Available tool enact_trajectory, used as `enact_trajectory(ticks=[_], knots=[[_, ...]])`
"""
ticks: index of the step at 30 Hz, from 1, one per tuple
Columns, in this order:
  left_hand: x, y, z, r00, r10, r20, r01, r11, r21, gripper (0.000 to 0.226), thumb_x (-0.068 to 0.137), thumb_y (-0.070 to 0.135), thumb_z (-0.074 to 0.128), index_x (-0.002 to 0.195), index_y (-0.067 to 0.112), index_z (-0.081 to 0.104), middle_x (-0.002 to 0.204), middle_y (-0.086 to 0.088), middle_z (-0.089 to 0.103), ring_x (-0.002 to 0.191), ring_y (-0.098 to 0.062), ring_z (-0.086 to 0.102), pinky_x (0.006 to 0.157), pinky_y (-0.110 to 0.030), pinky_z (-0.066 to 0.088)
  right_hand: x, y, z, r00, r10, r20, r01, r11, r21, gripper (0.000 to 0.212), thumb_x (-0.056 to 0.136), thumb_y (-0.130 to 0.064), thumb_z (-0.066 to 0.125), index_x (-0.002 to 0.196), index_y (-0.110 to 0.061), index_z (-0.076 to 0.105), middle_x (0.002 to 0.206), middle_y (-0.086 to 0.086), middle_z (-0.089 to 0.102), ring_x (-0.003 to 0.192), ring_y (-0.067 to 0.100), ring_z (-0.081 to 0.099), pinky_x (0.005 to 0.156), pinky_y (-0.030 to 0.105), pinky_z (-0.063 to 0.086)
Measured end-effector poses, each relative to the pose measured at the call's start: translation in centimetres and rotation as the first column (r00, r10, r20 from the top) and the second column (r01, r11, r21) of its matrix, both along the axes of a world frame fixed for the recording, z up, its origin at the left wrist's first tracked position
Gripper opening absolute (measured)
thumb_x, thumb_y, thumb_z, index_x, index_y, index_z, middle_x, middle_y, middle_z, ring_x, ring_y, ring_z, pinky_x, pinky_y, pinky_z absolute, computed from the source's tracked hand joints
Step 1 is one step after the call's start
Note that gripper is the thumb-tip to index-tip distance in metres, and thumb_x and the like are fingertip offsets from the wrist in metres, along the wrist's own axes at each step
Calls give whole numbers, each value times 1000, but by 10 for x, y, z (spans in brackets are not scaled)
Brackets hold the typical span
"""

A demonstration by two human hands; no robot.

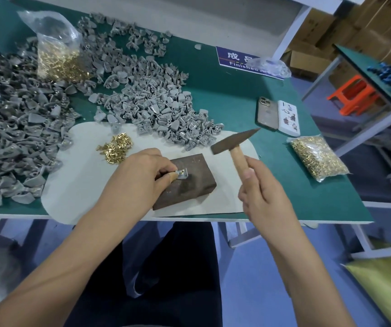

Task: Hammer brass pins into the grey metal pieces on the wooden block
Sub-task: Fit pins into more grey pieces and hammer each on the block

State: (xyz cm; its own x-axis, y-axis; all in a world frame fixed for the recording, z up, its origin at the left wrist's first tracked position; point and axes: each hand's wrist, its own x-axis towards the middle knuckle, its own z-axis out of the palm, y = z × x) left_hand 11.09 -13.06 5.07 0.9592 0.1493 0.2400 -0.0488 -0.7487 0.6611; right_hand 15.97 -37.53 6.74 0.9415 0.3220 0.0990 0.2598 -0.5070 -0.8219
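A dark wooden block [189, 187] lies on a pale mat [81, 175] near the table's front edge. On the block's top sits one small grey metal piece [182, 175] with a brass pin [182, 171] standing in it. My left hand [140, 175] pinches that piece and steadies it on the block. My right hand [264, 197] grips the wooden handle of a hammer [233, 143], whose dark head hangs raised above and to the right of the block. A small heap of loose brass pins [115, 148] lies on the mat behind my left hand.
Large heaps of grey metal pieces [156, 107] cover the green table's left and middle. An open bag of brass pins [57, 55] stands at the back left, a sealed bag of pins [317, 159] at the right. Two phones [277, 114] lie beyond the hammer, near a blue sign [234, 57].
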Motion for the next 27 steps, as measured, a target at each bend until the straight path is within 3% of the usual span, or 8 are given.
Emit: enact_trajectory(ticks=[3,7,12,15,18,21,24,27], knots=[[1,2,1,1000,-25,-2,25,999,29,3,87,24,76,87,24,79,76,8,58,72,-11,55,67,-32,46,-15,3,1,986,167,-28,-169,983,-69,29,111,-39,35,129,-48,56,70,-8,45,62,12,41,57,23,37],[2,4,3,999,-46,-3,46,998,42,6,88,26,76,92,25,80,78,9,60,74,-14,57,71,-36,49,-19,6,2,988,155,-18,-155,959,-237,28,109,-40,35,127,-55,51,75,-14,56,59,9,45,60,28,38],[7,10,2,997,-72,-13,73,996,60,8,90,28,74,95,25,79,77,14,53,72,-7,51,69,-26,40,-23,15,6,993,107,51,-99,985,-139,19,108,-44,40,111,-48,58,72,4,54,57,16,46,50,18,36],[13,13,1,995,-95,-32,97,991,86,10,89,30,74,96,25,79,80,16,54,73,-8,52,71,-24,39,-25,20,2,992,112,52,-101,980,-172,23,109,-39,42,118,-44,62,73,3,54,66,23,52,58,27,42],[14,14,-1,994,-111,-16,112,988,108,12,88,31,75,97,25,79,79,15,53,73,-9,52,71,-24,40,-23,20,7,986,120,118,-94,974,-204,24,109,-39,42,118,-50,61,74,1,53,68,22,52,61,29,43],[14,15,-2,993,-117,-9,118,989,93,11,87,31,76,96,24,80,80,12,58,73,-9,54,71,-25,42,-23,17,18,973,40,227,-19,995,-95,24,108,-41,42,113,-58,58,77,5,52,65,21,53,59,25,44],[16,15,0,993,-111,-34,113,991,71,10,86,29,78,94,24,81,77,15,57,72,-9,54,69,-25,41,-29,25,9,968,-38,249,42,999,-7,26,109,-35,43,122,-49,61,76,-3,54,64,13,52,59,16,43],[16,15,0,993,-106,-43,108,992,70,10,85,29,78,93,24,81,79,13,60,73,-11,56,72,-29,47,-34,31,-9,988,33,148,-9,988,-156,28,110,-35,41,129,-35,63,68,-17,50,61,11,45,61,24,40]])
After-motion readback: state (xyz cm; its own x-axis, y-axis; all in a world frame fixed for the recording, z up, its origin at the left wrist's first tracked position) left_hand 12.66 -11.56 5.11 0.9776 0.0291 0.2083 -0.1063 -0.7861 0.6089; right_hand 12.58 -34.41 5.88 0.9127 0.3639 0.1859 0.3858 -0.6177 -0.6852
